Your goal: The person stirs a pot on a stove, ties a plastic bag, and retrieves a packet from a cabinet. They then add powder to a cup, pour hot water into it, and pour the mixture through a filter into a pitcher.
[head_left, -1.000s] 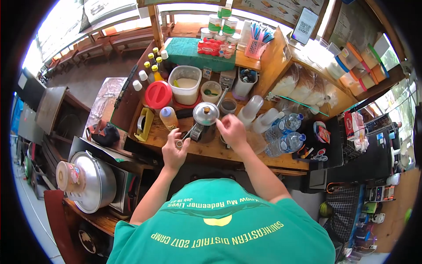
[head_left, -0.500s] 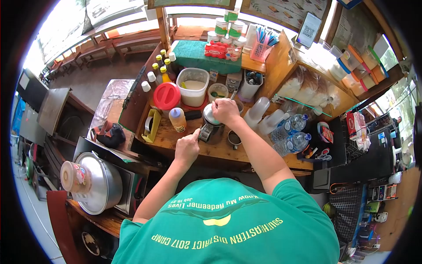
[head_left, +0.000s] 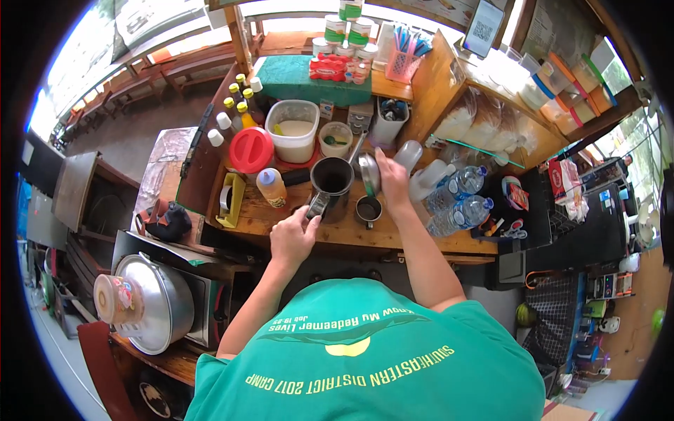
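Observation:
A tall metal pitcher (head_left: 333, 166) stands on the wooden counter with its dark inside showing. My left hand (head_left: 293, 237) is closed on its handle (head_left: 318, 205). Tilted on edge just right of the pitcher is a round metal lid (head_left: 368, 175), gripped by my right hand (head_left: 394, 181); some of those fingers are hidden behind it. A small metal cup (head_left: 368, 209) sits below the lid. To the pitcher's left are a squeeze bottle (head_left: 272, 187) with orange-brown contents and a red-lidded container (head_left: 251, 150). Behind stands a white tub (head_left: 292, 135) of pale contents.
Yellow-capped bottles (head_left: 243, 112) line the counter's left side. Clear plastic cups (head_left: 430, 179) and large water bottles (head_left: 460, 214) stand on the right. A large metal pot (head_left: 158, 302) is at lower left. A phone (head_left: 483, 28) stands above the shelf.
The lid has come off the pitcher and moved right, tilting in my right hand. My left hand keeps its hold on the handle. The camera view has shifted slightly.

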The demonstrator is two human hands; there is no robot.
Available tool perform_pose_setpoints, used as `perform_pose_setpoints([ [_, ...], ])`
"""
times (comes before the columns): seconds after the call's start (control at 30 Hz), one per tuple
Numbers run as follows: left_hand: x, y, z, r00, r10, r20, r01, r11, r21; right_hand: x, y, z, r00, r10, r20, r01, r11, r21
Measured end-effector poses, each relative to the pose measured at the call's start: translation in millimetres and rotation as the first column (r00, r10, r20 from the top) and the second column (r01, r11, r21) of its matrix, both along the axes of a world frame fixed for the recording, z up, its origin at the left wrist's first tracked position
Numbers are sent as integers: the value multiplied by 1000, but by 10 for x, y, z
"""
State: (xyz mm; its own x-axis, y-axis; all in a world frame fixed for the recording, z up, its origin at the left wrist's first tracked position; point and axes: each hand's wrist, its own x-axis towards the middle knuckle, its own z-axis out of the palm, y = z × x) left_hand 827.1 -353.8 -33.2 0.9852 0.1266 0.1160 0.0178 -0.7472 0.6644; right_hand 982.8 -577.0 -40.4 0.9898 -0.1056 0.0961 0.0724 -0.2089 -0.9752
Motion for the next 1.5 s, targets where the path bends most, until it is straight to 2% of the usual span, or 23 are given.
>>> perform_pose_setpoints([
  [0.07, -92, 2, 97, 984, 107, 142, -98, 993, -69, -347, -248, -282, 978, -15, -206, 38, 993, 110],
  [0.13, -206, 96, -39, 964, 182, 196, -141, 968, -207, -592, -581, -851, 946, -64, -318, 44, 997, -70],
  [0.17, -280, 153, -130, 961, 207, 186, -152, 950, -272, -736, -698, -965, 943, -75, -324, 55, 996, -71],
  [0.23, -434, 274, -391, 963, 236, 127, -181, 922, -342, -940, -864, -1111, 912, -170, -372, 1, 911, -412],
  [0.27, -519, 319, -520, 968, 239, 77, -199, 917, -345, -980, -899, -1176, 908, -181, -377, 10, 911, -412],
  [0.33, -650, 323, -823, 971, 237, 26, -206, 890, -407, -1030, -963, -1285, 908, -201, -367, -114, 725, -679],
  [0.4, -751, 275, -1126, 970, 238, -55, -238, 868, -436, -1016, -941, -1396, 910, -207, -359, -119, 700, -705],
  [0.47, -786, 159, -1244, 969, 190, -160, -241, 876, -418, -948, -928, -1618, 977, -132, -165, -42, 643, -765],
  [0.53, -753, 28, -1439, 976, 70, -205, -158, 879, -451, -880, -857, -1550, 965, -126, -229, -97, 641, -761],
  [0.6, -640, -136, -1600, 955, -72, -288, -74, 881, -467, -820, -821, -1544, 937, -108, -333, -190, 641, -744],
  [0.67, -432, -388, -1442, 922, -122, -367, -91, 854, -512, -793, -823, -1536, 926, -119, -358, -188, 678, -711],
  [0.73, -218, -575, -1552, 903, -282, -324, 116, 886, -449, -821, -830, -1550, 914, -130, -384, -185, 710, -680],
  [0.9, 324, -1173, -1629, 947, -129, -293, 49, 962, -267, -1087, -915, -1603, 989, -78, -129, -12, 811, -585],
  [0.93, 385, -1262, -1630, 963, -53, -264, -4, 978, -209, -1186, -936, -1575, 987, -97, -127, 3, 806, -592],
  [1.0, 497, -1367, -1613, 946, -68, -317, -1, 977, -215, -1413, -1006, -1478, 993, -98, -59, 39, 772, -635],
  [1.13, 708, -1483, -2035, 924, -34, -380, -84, 953, -290, -1917, -1204, -1155, 957, -45, -286, -109, 859, -500],
  [1.2, 718, -1513, -2158, 942, -37, -332, -83, 937, -338, -2173, -1305, -1035, 936, 4, -352, -187, 853, -487],
  [1.27, 692, -1527, -2133, 958, -22, -285, -93, 919, -383, -2387, -1353, -668, 773, 98, -626, -401, 841, -364],
  [1.33, 644, -1507, -2022, 966, 3, -258, -110, 909, -402, -2619, -1444, -576, 613, 352, -707, -613, 776, -145],
  [1.4, 538, -1463, -1940, 977, -2, -211, -96, 889, -448, -2967, -1489, -932, 559, 620, -551, -553, 774, 310],
  [1.43, 445, -1430, -1830, 982, -33, -185, -64, 866, -495, -3053, -1346, -674, 642, 488, -592, -400, 871, 285],
  [1.47, 341, -1396, -1717, 986, -65, -156, -29, 842, -539, -3005, -1345, -633, 653, 485, -582, -402, 873, 276],
  [1.5, 222, -1352, -1649, 981, -99, -168, -15, 821, -570, -2942, -1375, -588, 564, 486, -667, -523, 836, 168],
])
